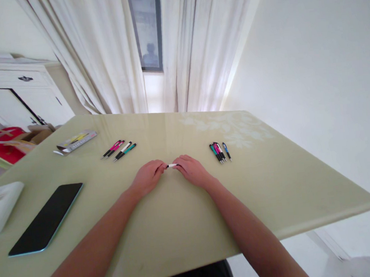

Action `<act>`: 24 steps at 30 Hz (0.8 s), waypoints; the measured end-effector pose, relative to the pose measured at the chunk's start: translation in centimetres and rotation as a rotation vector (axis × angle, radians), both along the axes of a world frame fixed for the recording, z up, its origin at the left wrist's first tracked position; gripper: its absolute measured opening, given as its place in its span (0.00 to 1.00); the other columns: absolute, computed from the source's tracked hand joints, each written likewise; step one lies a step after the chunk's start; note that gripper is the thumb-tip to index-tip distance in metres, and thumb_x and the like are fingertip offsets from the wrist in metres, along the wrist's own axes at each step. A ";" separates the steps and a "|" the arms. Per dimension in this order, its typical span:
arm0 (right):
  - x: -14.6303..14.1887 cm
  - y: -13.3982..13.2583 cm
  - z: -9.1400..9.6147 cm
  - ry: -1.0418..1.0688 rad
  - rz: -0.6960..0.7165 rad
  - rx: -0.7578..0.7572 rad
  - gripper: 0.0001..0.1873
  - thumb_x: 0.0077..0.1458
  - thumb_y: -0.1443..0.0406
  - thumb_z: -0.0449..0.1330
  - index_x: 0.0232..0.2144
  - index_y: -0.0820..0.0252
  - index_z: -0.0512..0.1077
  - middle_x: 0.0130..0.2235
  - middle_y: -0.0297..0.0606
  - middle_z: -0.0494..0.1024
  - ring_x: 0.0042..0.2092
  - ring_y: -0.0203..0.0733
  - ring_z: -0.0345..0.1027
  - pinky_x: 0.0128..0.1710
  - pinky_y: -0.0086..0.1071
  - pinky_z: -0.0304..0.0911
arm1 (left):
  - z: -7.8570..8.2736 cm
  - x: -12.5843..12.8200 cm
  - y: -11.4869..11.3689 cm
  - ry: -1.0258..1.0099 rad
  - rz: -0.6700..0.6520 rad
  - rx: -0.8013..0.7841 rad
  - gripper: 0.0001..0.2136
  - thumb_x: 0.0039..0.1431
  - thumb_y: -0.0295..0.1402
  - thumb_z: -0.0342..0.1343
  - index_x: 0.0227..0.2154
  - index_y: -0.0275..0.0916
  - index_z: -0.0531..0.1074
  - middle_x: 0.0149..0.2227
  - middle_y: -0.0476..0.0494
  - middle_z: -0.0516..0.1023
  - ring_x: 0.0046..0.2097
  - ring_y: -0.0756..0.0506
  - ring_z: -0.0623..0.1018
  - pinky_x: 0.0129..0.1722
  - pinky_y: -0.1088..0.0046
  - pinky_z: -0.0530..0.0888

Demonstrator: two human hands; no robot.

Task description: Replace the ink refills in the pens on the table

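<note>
A white pen point(172, 165) with dark ends spans the gap between my two hands, low over the middle of the table. The fingers of my left hand point(149, 175) are closed on its left end. At its right end my right hand point(191, 169) pinches it as well. Left of my hands lies a loose row of pens point(119, 150) in pink, white and teal with black grips. To the right is a tight cluster of pens point(218, 152) in teal, pink and white, with a blue pen point(227, 151) just beside it.
On the pale green table point(177, 227), a black-screened phone or tablet point(48, 218) lies at left, near a white plastic-wrapped pack point(0, 206). An opened pen box point(76, 142) sits at the far left. Curtains point(110, 54) hang behind; a white wall point(324, 75) borders the right.
</note>
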State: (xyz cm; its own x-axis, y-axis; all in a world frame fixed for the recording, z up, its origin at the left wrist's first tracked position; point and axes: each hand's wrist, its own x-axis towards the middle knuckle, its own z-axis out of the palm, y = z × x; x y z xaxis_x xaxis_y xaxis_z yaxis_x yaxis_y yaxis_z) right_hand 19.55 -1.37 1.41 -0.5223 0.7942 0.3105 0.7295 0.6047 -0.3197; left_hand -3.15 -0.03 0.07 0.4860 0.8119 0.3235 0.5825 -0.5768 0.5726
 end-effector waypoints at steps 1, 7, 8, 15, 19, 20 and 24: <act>0.0 0.0 0.0 0.001 -0.002 -0.002 0.14 0.72 0.60 0.51 0.45 0.61 0.74 0.41 0.41 0.76 0.46 0.43 0.68 0.48 0.33 0.61 | 0.0 0.0 0.0 -0.022 -0.005 -0.009 0.15 0.71 0.43 0.47 0.40 0.40 0.75 0.36 0.45 0.78 0.38 0.43 0.76 0.40 0.67 0.70; -0.1 0.1 -0.2 0.003 0.020 0.014 0.14 0.72 0.60 0.51 0.45 0.61 0.74 0.41 0.41 0.77 0.46 0.42 0.68 0.49 0.33 0.61 | -0.3 0.0 0.1 0.031 0.001 0.033 0.18 0.73 0.40 0.41 0.33 0.40 0.74 0.33 0.45 0.76 0.37 0.43 0.75 0.40 0.66 0.69; -0.1 0.1 -0.2 0.005 0.014 0.012 0.14 0.72 0.60 0.51 0.45 0.61 0.74 0.41 0.41 0.77 0.46 0.42 0.68 0.49 0.33 0.61 | -0.3 0.0 0.1 0.024 0.007 0.024 0.18 0.73 0.41 0.42 0.34 0.40 0.74 0.33 0.45 0.76 0.37 0.43 0.75 0.40 0.66 0.70; 0.0 0.2 -0.3 -0.004 0.000 0.013 0.14 0.72 0.60 0.52 0.45 0.61 0.74 0.42 0.42 0.77 0.46 0.43 0.68 0.49 0.33 0.61 | -0.3 0.1 0.2 0.009 0.001 0.034 0.17 0.72 0.40 0.43 0.34 0.40 0.74 0.33 0.45 0.76 0.37 0.43 0.75 0.40 0.66 0.71; 0.0 0.2 -0.3 0.001 -0.018 0.014 0.13 0.72 0.61 0.52 0.46 0.60 0.74 0.42 0.41 0.77 0.46 0.43 0.68 0.49 0.33 0.61 | -0.4 0.1 0.2 -0.045 0.001 0.010 0.14 0.71 0.42 0.47 0.41 0.41 0.74 0.38 0.44 0.78 0.38 0.43 0.76 0.40 0.67 0.72; 0.0 0.2 -0.3 0.002 -0.025 0.012 0.13 0.72 0.61 0.52 0.46 0.60 0.74 0.42 0.41 0.77 0.46 0.43 0.68 0.49 0.33 0.61 | -0.4 0.1 0.2 -0.067 -0.016 0.015 0.13 0.70 0.43 0.49 0.43 0.42 0.74 0.40 0.44 0.78 0.40 0.43 0.76 0.41 0.67 0.72; 0.0 0.1 -0.3 0.000 -0.012 0.012 0.14 0.72 0.59 0.52 0.45 0.60 0.74 0.42 0.41 0.77 0.46 0.42 0.68 0.49 0.33 0.61 | -0.3 0.1 0.2 0.014 -0.009 0.053 0.17 0.72 0.40 0.42 0.36 0.41 0.74 0.35 0.44 0.77 0.38 0.42 0.75 0.41 0.66 0.71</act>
